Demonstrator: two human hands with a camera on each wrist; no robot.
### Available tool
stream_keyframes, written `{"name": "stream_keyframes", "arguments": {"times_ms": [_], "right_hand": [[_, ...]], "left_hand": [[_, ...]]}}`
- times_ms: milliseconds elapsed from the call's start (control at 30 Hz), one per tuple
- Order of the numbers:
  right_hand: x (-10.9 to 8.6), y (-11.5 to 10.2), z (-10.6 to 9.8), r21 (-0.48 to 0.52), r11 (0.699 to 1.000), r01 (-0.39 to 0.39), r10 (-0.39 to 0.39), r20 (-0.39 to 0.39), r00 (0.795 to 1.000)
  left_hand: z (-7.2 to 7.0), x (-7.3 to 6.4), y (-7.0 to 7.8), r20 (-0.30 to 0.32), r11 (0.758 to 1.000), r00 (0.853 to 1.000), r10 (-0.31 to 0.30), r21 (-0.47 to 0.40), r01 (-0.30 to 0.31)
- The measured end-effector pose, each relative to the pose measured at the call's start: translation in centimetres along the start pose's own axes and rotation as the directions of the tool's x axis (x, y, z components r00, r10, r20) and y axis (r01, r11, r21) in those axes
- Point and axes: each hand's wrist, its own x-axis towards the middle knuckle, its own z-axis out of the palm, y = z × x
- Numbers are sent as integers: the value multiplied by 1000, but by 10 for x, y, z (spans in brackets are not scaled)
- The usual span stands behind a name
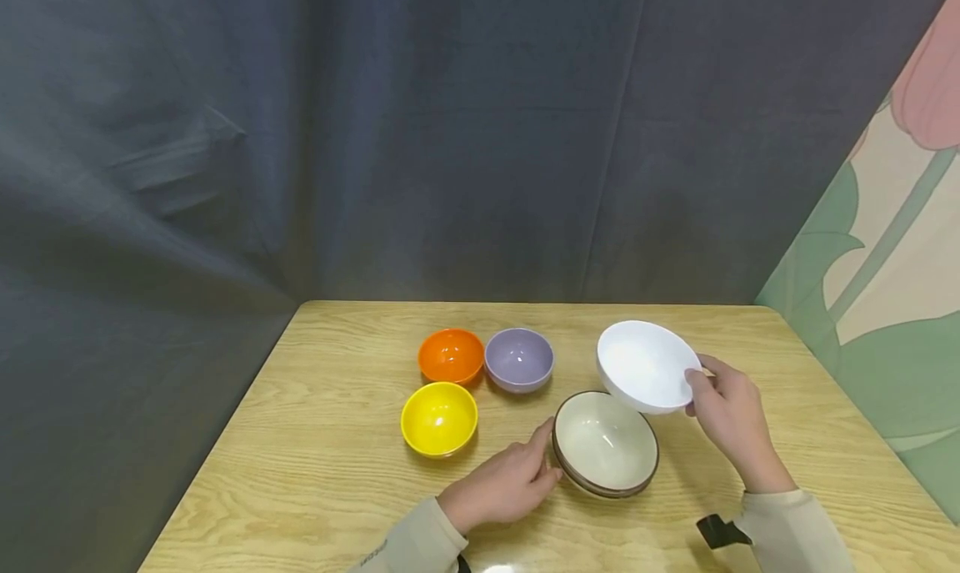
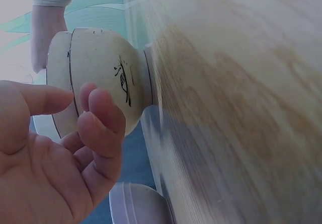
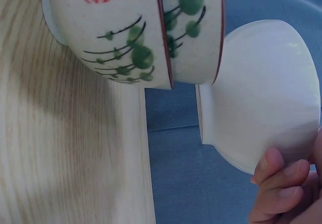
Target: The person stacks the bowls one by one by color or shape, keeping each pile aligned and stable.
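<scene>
My right hand point(image 1: 727, 419) pinches the rim of a white bowl point(image 1: 648, 364), thumb on the inside and fingers underneath. The bowl is raised and tilted, overlapping the far edge of two stacked cream bowls point(image 1: 606, 439) in the head view. Brown lines edge both stacked rims. Green and red painting decorates their outer walls point(image 3: 126, 38) in the right wrist view, and the lower one stands on the table. At the left side of this stack is my left hand point(image 1: 506, 481), its loosely bent fingers point(image 2: 103, 133) and thumb right by the rims.
Left of the stack sit a yellow bowl point(image 1: 439, 419), an orange bowl point(image 1: 451, 357) and a purple bowl point(image 1: 519, 359), close together. All stand on a wooden table point(image 1: 300, 456). A dark curtain point(image 1: 465, 139) hangs behind it, and a floral panel point(image 1: 885, 289) borders the right side.
</scene>
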Motion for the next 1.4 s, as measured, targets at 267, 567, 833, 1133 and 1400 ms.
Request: {"name": "stream_keyframes", "arguments": {"times_ms": [267,567,833,1133,1400], "right_hand": [[-1,-1,-1,7,1000,0,0,-12,1000],[-3,-4,-3,4,1000,17,-17,-21,1000],[-6,-5,-3,5,1000,25,-25,-6,1000],[-10,-6,-2,6,1000,30,-30,9,1000],[-13,-9,-1,7,1000,30,-31,32,999]], "left_hand": [[0,1,0,0,1000,1000,-3,-1,3],[1,3,-1,-6,1000,1000,-9,1,9],[2,4,-3,-10,999,1000,-5,-41,4],[2,4,-4,-2,999,1000,-16,-48,15],[1,3,-2,-3,999,1000,-16,-48,16]]}}
